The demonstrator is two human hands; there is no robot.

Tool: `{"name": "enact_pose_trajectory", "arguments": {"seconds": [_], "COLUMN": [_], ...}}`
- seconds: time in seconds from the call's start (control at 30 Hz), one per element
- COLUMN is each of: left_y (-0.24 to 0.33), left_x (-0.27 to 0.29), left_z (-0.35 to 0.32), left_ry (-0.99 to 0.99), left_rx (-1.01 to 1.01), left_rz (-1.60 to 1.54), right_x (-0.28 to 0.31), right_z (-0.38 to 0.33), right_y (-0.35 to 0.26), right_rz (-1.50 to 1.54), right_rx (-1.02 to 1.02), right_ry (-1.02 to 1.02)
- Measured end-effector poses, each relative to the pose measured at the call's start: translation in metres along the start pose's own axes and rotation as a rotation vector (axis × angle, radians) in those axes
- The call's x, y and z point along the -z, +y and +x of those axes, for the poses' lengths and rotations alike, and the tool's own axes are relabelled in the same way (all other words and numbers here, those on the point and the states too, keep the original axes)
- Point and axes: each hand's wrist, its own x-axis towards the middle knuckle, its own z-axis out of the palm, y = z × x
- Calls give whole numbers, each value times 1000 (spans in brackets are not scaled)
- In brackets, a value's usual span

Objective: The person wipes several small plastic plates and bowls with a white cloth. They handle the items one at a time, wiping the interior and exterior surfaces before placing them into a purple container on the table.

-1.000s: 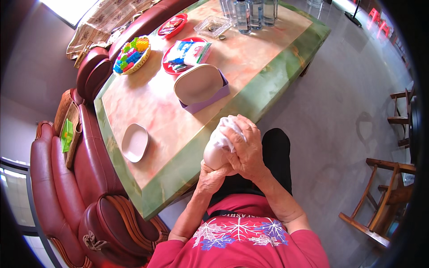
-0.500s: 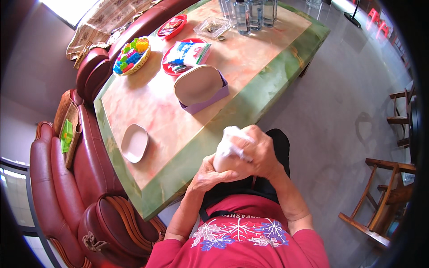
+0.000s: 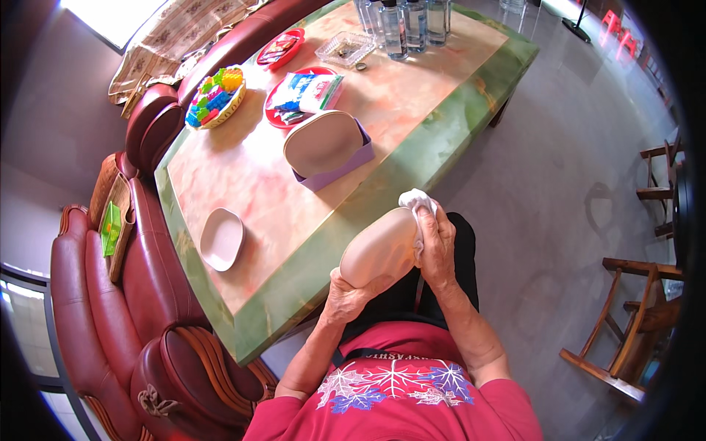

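Note:
A beige oval plate [image 3: 377,246] is tilted in front of me, above my lap and by the table's near edge. My left hand [image 3: 348,295] grips its lower left end, with the thumb over the rim. At the opposite end my right hand [image 3: 437,246] presses a crumpled white cloth [image 3: 416,199] against the plate's edge. Part of the cloth is hidden behind the fingers. On the table, a purple holder [image 3: 340,173] has similar beige oval plates [image 3: 322,144] standing in it. A separate shallow pale dish [image 3: 222,239] lies farther left.
The green-bordered stone table [image 3: 294,283] also bears a basket of coloured blocks [image 3: 215,98], red trays with packets [image 3: 282,48], a glass ashtray [image 3: 346,48] and several bottles [image 3: 395,31]. A red leather sofa [image 3: 151,242] flanks it; wooden stools [image 3: 625,323] stand right.
My hands have moved apart. The plate, largely covered before, now shows its broad face, and the cloth has shifted right to its far end.

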Motion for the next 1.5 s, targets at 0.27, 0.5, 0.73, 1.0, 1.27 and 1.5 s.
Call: {"name": "enact_pose_trajectory", "arguments": {"seconds": [0.27,0.5,0.73,1.0,1.27,1.5], "left_y": [-28,-26,-27,-24,-29,-36], "left_x": [3,8,10,1,6,7], "left_z": [4,8,5,5,15,14], "left_ry": [115,235,121,217,251,220], "left_rx": [90,107,43,69,96,68], "left_rz": [-369,-489,-408,-460,-575,-580], "right_x": [-16,-32,-32,-15,-23,-29], "right_z": [-5,-35,-12,-3,-43,-17], "right_y": [11,13,-6,17,24,7], "right_rz": [-640,-789,-839,-521,-818,-847], "right_rx": [706,959,927,395,906,889], "right_ry": [3,-231,-148,-6,-188,-205]}}
